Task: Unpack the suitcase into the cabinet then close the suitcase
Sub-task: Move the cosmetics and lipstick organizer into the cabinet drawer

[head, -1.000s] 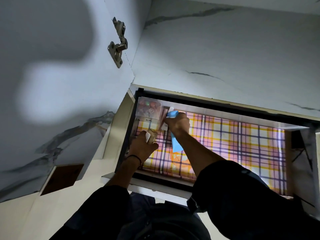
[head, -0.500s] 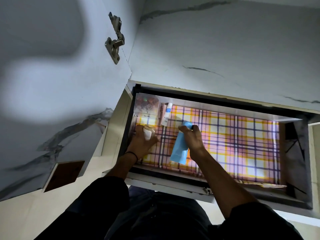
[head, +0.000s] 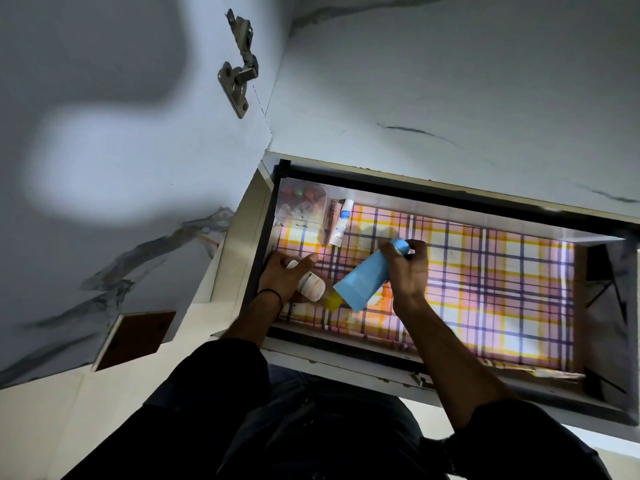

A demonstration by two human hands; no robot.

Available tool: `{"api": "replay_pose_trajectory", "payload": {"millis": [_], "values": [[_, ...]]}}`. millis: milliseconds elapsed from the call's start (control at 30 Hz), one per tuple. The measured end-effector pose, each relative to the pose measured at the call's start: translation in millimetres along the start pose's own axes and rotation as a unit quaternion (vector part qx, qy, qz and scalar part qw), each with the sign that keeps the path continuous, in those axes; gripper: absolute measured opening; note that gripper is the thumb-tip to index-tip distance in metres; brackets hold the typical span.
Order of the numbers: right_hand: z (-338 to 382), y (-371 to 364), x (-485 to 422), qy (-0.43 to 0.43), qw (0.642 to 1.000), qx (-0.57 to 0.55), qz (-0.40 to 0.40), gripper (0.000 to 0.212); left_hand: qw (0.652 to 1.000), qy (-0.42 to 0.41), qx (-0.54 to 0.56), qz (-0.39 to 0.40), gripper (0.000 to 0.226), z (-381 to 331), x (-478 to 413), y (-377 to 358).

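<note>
Right hand [head: 407, 271] grips smooth blue tube [head: 363, 282] near cap, flat crimped end tilted down over plaid-lined cabinet drawer [head: 346, 344]. Left hand [head: 282, 278] curls round small white bottle [head: 311, 287] by left wall. Slim white tube [head: 341, 221] and clear plastic box [head: 301, 202] sit back-left.

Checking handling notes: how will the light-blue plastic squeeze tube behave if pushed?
The light-blue plastic squeeze tube ends in a flat crimp, so it probably won't roll. The right hand holds it by the cap end alone, so likely light.

Your 2 bare forearms reached forward; your left hand [head: 284, 277] gripped a white bottle [head: 312, 288], your right hand [head: 410, 271] held a blue tube [head: 365, 280].
</note>
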State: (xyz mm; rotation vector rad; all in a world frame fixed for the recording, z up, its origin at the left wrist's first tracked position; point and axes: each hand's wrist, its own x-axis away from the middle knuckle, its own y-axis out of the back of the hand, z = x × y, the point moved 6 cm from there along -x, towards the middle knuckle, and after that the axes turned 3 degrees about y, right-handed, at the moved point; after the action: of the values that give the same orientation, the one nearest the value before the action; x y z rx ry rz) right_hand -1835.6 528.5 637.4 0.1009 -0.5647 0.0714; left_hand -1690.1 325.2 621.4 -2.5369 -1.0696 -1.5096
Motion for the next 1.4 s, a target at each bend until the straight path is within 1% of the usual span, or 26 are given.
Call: {"api": "replay_pose_trajectory", "payload": {"millis": [67,100,133,167,200,267,300,367,400,467,533,567,633,667,700,733,767,800,867,900,933,1033,1167,1300,1400], "values": [[-1,9,-3,-0.026,0.999,-0.037,-0.016,0.041,0.998,0.027,0.049,0.010,0.059,2,2,-3],[-3,15,-4,-0.038,0.998,-0.048,-0.022,0.044,0.998,0.028,0.048,0.010,0.057,2,4,-5],[-3,21,-4,-0.042,0.998,-0.049,-0.028,0.044,1.000,0.009,0.007,0.000,0.055,1,6,-4],[-4,28,-5,-0.038,0.998,-0.044,-0.033,0.043,0.997,-0.027,-0.068,-0.015,0.053,-2,8,-2],[-6,34,-6,-0.029,0.999,-0.029,-0.035,0.039,0.986,-0.067,-0.151,-0.022,0.049,-7,12,-1],[-9,45,-7,-0.025,0.999,0.013,-0.034,0.031,0.946,-0.148,-0.287,-0.019,0.042,-15,16,-3],[-11,49,-7,-0.031,0.998,0.038,-0.033,0.030,0.922,-0.184,-0.340,-0.019,0.039,-18,18,-4],[-13,53,-7,-0.036,0.997,0.062,-0.027,0.033,0.864,-0.251,-0.436,-0.034,0.035,-25,23,-9],[-12,54,-7,-0.028,0.997,0.062,-0.019,0.033,0.841,-0.274,-0.465,-0.038,0.036,-28,27,-13],[-10,54,-7,-0.009,0.999,0.050,-0.007,0.029,0.811,-0.301,-0.502,-0.020,0.037,-31,33,-21],[-6,55,-9,-0.006,0.999,0.032,0.002,0.032,0.781,-0.318,-0.536,0.034,0.039,-29,38,-30],[-3,56,-10,-0.006,0.999,0.032,0.004,0.036,0.758,-0.324,-0.562,0.065,0.044,-26,40,-34],[6,56,-14,-0.004,0.999,0.038,0.009,0.045,0.701,-0.331,-0.623,0.104,0.058,-19,40,-38],[10,56,-16,-0.003,0.999,0.042,0.014,0.050,0.676,-0.337,-0.647,0.110,0.060,-16,39,-38],[13,55,-19,-0.003,0.999,0.048,0.021,0.054,0.658,-0.345,-0.661,0.108,0.059,-15,39,-38],[15,53,-20,-0.002,0.998,0.057,0.029,0.056,0.656,-0.346,-0.664,0.100,0.055,-15,38,-38],[17,52,-22,-0.002,0.997,0.068,0.038,0.057,0.672,-0.345,-0.649,0.093,0.051,-15,36,-36],[19,49,-23,0.001,0.995,0.084,0.046,0.057,0.714,-0.331,-0.611,0.085,0.050,-16,33,-33],[20,46,-24,0.011,0.989,0.130,0.062,0.056,0.810,-0.285,-0.507,0.066,0.051,-16,28,-24],[21,43,-23,0.016,0.986,0.151,0.074,0.055,0.841,-0.263,-0.470,0.054,0.052,-15,25,-19],[21,39,-22,0.021,0.982,0.167,0.089,0.052,0.858,-0.242,-0.451,0.042,0.054,-13,22,-16],[16,26,-13,0.033,0.974,0.189,0.118,0.046,0.883,-0.206,-0.421,0.013,0.056,-8,18,-8],[1,-2,8,0.057,0.960,0.216,0.166,0.042,0.921,-0.184,-0.342,-0.036,0.049,-12,22,0],[-18,-29,28,0.061,0.960,0.195,0.193,0.043,0.927,-0.165,-0.334,-0.045,0.052,-11,21,2],[-25,-44,36,0.062,0.961,0.175,0.205,0.039,0.925,-0.164,-0.340,-0.047,0.052,-13,21,3]]}}
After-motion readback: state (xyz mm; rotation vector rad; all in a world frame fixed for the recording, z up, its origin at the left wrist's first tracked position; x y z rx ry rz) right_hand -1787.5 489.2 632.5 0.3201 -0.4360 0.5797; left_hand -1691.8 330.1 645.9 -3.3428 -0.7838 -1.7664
